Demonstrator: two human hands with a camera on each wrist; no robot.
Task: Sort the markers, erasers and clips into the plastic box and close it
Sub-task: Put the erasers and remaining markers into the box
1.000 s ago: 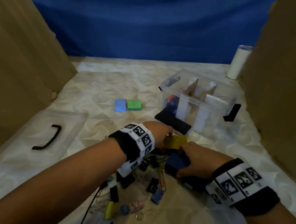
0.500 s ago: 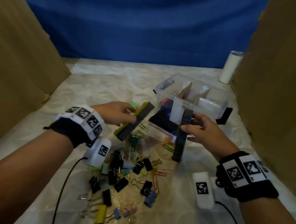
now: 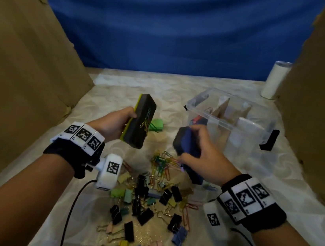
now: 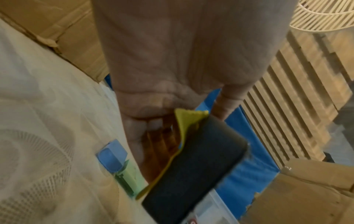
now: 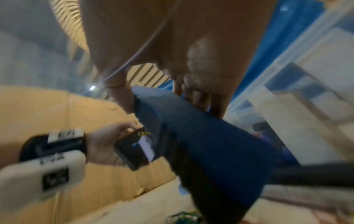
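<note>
Head view first: two board erasers are up in the air over the pile of clips. The left hand has its fingers wrapped round the yellow-backed eraser, felt side facing up, with a few coloured paper clips clinging to the felt. The right hand clutches the blue eraser, thumb on one edge and fingers curled over the top; a second dark blue piece hangs below that grip, but I cannot tell what it is.

Just beyond the right hand stands the clear plastic box, lid off, split by upright dividers, with something red and blue showing in its near left compartment and a black latch on its right end.

Below both hands the patterned tabletop carries a loose heap of binder clips and coloured paper clips. A small green eraser lies on the tabletop behind the yellow-backed one. A white roll stands at the far right, cardboard walls close both sides, and blue cloth hangs at the back.
</note>
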